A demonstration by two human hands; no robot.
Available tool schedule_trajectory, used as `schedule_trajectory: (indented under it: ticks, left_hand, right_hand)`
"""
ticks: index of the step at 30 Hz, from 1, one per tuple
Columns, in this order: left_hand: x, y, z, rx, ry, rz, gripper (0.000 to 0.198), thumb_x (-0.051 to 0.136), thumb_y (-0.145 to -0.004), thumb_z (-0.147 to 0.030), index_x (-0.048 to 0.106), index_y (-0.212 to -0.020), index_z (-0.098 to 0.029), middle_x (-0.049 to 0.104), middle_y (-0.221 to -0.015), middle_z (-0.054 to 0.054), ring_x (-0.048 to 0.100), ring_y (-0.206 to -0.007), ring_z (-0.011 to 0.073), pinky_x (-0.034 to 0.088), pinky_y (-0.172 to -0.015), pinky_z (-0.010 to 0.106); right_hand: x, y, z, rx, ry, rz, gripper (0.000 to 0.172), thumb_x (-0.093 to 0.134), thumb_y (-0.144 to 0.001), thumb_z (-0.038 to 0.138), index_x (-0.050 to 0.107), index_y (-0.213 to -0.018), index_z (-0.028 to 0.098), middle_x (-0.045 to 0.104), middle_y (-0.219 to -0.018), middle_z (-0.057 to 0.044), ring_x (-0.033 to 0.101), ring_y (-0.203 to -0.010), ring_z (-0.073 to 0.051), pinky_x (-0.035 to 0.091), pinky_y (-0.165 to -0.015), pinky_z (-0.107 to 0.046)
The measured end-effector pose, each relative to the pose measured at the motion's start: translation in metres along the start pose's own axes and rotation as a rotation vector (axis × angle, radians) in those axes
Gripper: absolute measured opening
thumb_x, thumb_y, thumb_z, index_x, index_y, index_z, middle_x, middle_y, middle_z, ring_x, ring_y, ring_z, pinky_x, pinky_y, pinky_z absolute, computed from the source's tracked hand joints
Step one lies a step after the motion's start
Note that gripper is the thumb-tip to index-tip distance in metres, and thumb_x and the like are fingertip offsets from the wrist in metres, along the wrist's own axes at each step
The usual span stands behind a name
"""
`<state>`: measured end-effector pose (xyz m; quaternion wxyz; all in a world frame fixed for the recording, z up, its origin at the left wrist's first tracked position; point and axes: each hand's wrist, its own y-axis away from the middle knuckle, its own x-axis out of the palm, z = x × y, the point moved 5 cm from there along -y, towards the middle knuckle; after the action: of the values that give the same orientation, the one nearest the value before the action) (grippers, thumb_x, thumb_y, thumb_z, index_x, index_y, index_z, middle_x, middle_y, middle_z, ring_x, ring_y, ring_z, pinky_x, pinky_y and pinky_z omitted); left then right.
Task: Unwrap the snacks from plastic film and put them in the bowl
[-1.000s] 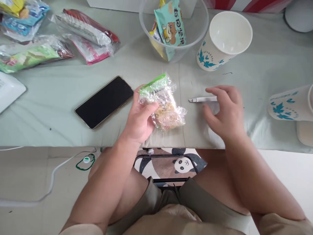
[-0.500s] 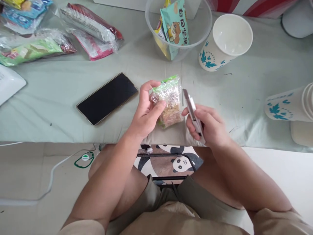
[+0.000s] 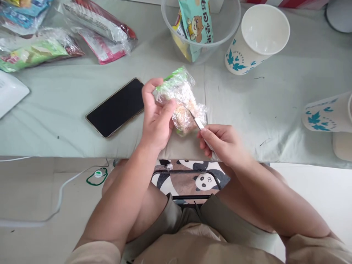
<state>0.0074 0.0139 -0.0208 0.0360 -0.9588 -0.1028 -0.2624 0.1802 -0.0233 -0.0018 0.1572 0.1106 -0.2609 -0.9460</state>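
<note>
My left hand (image 3: 158,113) grips the left side of a clear, crinkled snack package (image 3: 180,97) with a green strip along its top edge and light brown food inside. The package is tilted, held above the cloth-covered table. In my right hand (image 3: 220,141) is a white utility knife (image 3: 200,124), fingers wrapped round its handle. Its blade points up and left and appears to meet the front of the wrapper; whether it has gone through I cannot tell. A black smartphone (image 3: 117,106) lies flat just left of my left hand.
Behind the package stands a clear plastic tub (image 3: 178,51) with snack packets (image 3: 196,27) in it. Right of it is a white paper cup (image 3: 233,60), with stacked cups (image 3: 324,115) farther right. Several wrapped snacks (image 3: 93,22) lie at the back left. The table's front edge (image 3: 68,157) is near my knees.
The knife has swung leftward from beside the package onto its wrapper. My left hand and the package have shifted left and tilted more, with the hand now overlapping the phone's corner.
</note>
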Motion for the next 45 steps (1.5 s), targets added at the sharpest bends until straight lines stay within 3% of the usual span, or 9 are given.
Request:
schedule_trajectory:
  ticks: [6,11,16,22,28,31,34,41,45]
  left_hand:
    - [-0.010,-0.013,-0.012,0.058,0.138,-0.056,0.036,0.069,-0.090,-0.021,0.048,-0.115,-0.033,0.062,-0.114,-0.002,0.057,-0.132,0.0215,0.040,-0.123,0.045]
    - [-0.022,-0.018,-0.017,-0.018,0.105,-0.099,0.041,0.068,-0.092,-0.034,0.044,-0.126,-0.040,0.065,-0.129,-0.007,0.029,-0.157,0.0253,0.033,-0.129,0.050]
    - [-0.017,-0.015,-0.013,-0.063,0.003,-0.068,0.061,0.079,-0.082,-0.040,0.046,-0.133,-0.038,0.063,-0.133,0.000,0.040,-0.152,0.0322,0.047,-0.118,0.048]
    - [-0.002,-0.006,0.008,-0.155,-0.098,0.136,0.094,0.092,-0.066,-0.046,0.043,-0.145,-0.039,0.060,-0.124,0.005,0.055,-0.139,0.0394,0.052,-0.106,0.054]
    - [0.005,0.001,0.018,-0.148,-0.157,0.162,0.086,0.087,-0.074,-0.058,0.044,-0.146,-0.038,0.061,-0.121,0.006,0.062,-0.130,0.0366,0.054,-0.102,0.052]
    - [0.006,0.000,0.018,-0.114,-0.173,0.111,0.077,0.079,-0.081,-0.063,0.043,-0.146,-0.040,0.063,-0.119,0.005,0.063,-0.128,0.0341,0.055,-0.101,0.049]
    - [0.007,-0.002,0.015,-0.094,-0.134,0.056,0.071,0.078,-0.083,-0.059,0.044,-0.140,-0.038,0.064,-0.119,0.005,0.061,-0.132,0.0335,0.053,-0.103,0.047]
    - [0.012,-0.005,0.004,-0.114,0.048,0.005,0.044,0.076,-0.090,-0.035,0.045,-0.120,-0.035,0.064,-0.106,-0.002,0.068,-0.115,0.0218,0.052,-0.107,0.042]
    - [0.010,-0.004,0.006,-0.081,0.023,0.023,0.041,0.075,-0.092,-0.040,0.049,-0.123,-0.035,0.065,-0.106,-0.001,0.068,-0.104,0.0198,0.053,-0.103,0.040]
  right_hand:
    - [0.002,0.001,-0.001,-0.029,0.132,0.044,0.037,0.057,-0.096,0.047,0.063,-0.075,0.017,0.063,-0.062,-0.001,0.057,-0.050,-0.009,0.044,-0.048,-0.021]
    - [-0.023,0.002,0.016,-0.236,0.286,0.015,0.036,0.061,-0.094,0.047,0.065,-0.072,0.018,0.062,-0.058,-0.001,0.053,-0.050,-0.011,0.039,-0.049,-0.024]
    - [-0.092,-0.009,0.016,-0.348,0.583,-0.582,0.022,0.061,-0.091,0.038,0.073,-0.084,0.020,0.063,-0.066,-0.003,0.054,-0.061,-0.016,0.041,-0.061,-0.031]
    - [-0.114,-0.019,0.010,-0.555,0.987,-0.868,0.028,0.062,-0.085,0.032,0.076,-0.106,0.019,0.074,-0.107,-0.018,0.065,-0.108,-0.035,0.049,-0.097,-0.053]
    - [-0.035,-0.001,0.017,-0.913,0.700,-0.353,0.052,0.064,-0.090,0.049,0.058,-0.132,0.019,0.071,-0.117,-0.014,0.068,-0.100,-0.026,0.057,-0.084,-0.041]
    - [-0.009,0.005,0.018,-0.914,0.733,-0.323,0.032,0.063,-0.093,0.032,0.061,-0.124,0.023,0.070,-0.101,-0.008,0.067,-0.088,-0.021,0.055,-0.078,-0.036]
    - [-0.003,0.012,0.023,-1.023,0.723,-0.321,0.012,0.058,-0.094,0.018,0.064,-0.102,0.025,0.065,-0.085,-0.003,0.063,-0.078,-0.017,0.051,-0.070,-0.032]
    - [-0.002,0.026,0.023,-1.260,0.759,-0.127,0.023,0.053,-0.085,0.005,0.064,-0.091,0.025,0.061,-0.082,-0.001,0.059,-0.076,-0.015,0.044,-0.070,-0.033]
    - [-0.002,0.026,0.023,-1.223,0.771,0.109,0.018,0.053,-0.083,0.009,0.064,-0.089,0.022,0.064,-0.080,-0.001,0.059,-0.071,-0.014,0.045,-0.069,-0.033]
